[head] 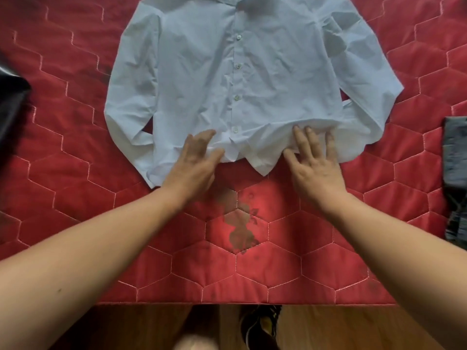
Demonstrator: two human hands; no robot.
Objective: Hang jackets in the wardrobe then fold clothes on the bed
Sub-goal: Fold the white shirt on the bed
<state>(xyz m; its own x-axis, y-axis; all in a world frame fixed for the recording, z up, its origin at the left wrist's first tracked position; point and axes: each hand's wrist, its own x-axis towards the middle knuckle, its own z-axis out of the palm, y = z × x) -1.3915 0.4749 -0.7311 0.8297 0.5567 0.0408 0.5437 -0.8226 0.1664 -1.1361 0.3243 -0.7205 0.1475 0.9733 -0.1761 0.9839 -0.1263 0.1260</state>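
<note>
Head view: creased white shirt [227, 79], buttoned

Shirt [227, 72] lies flat on quilt [75, 173]; left hand [194, 162] and right hand [316, 170] rest on its near hem; another garment [454, 173] lies far right.

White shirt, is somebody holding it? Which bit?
Nothing is gripped. The left hand and right hand press straight fingers flat on the white shirt at its bottom hem.

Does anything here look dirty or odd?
Yes: a dark brownish blotch marks the red quilt near its front edge, between the white shirt and the person. It looks like a stain, not part of the hexagon pattern.
</note>
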